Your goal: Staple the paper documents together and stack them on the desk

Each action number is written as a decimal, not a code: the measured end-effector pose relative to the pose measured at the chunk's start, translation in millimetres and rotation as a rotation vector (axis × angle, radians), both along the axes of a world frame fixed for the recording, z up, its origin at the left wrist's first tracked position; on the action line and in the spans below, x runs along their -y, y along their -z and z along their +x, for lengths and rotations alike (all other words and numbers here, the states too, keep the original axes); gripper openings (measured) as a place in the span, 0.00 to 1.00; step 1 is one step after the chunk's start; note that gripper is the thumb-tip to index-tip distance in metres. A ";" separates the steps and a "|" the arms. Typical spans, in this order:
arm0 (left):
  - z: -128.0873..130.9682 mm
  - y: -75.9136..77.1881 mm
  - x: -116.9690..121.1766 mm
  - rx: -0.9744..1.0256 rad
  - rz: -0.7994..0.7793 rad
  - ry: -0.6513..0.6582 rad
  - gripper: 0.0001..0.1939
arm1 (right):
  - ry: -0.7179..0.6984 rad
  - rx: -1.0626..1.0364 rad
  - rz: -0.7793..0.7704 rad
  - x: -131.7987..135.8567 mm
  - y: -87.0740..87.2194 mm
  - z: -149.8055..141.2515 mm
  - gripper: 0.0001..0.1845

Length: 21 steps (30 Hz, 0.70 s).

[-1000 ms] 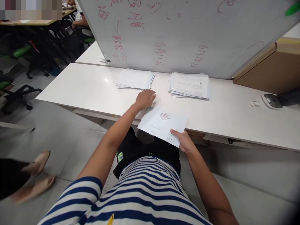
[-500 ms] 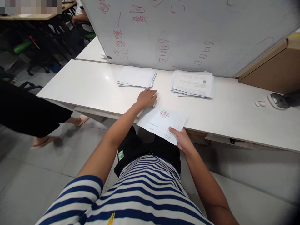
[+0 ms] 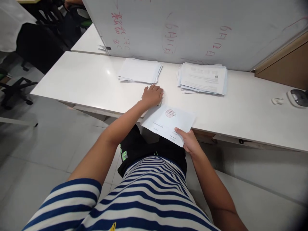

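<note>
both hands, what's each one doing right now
Left hand: palm down, underside hidden; cannot tell if it holds anything.
Right hand: closed, holding the stamped paper.

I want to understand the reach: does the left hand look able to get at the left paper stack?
Probably yes: the left hand is just short of the near edge of the left paper stack, and nothing visible stands between them.

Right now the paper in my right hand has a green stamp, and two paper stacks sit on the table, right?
Not quite: the head view shows the stamp on the paper in your right hand is red. The rest holds.
</note>
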<state>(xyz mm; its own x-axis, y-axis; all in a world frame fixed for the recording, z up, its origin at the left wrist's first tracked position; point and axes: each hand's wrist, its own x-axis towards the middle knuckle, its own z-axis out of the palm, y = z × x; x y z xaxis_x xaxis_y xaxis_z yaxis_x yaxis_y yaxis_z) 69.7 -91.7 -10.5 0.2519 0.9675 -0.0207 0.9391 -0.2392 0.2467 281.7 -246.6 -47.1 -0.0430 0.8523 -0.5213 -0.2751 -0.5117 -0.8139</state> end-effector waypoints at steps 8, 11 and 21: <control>-5.4 0.1 -5.2 0.088 -0.038 -0.039 0.21 | 0.001 -0.006 -0.018 -0.4 -8.2 -1.9 0.26; -7.4 -2.2 -8.0 0.108 -0.054 -0.050 0.20 | 0.001 -0.019 -0.021 -1.2 -8.2 -1.9 0.27; -10.9 -22.0 3.8 0.288 -0.005 -0.042 0.17 | -0.014 -0.030 -0.037 -2.4 -9.1 -1.4 0.25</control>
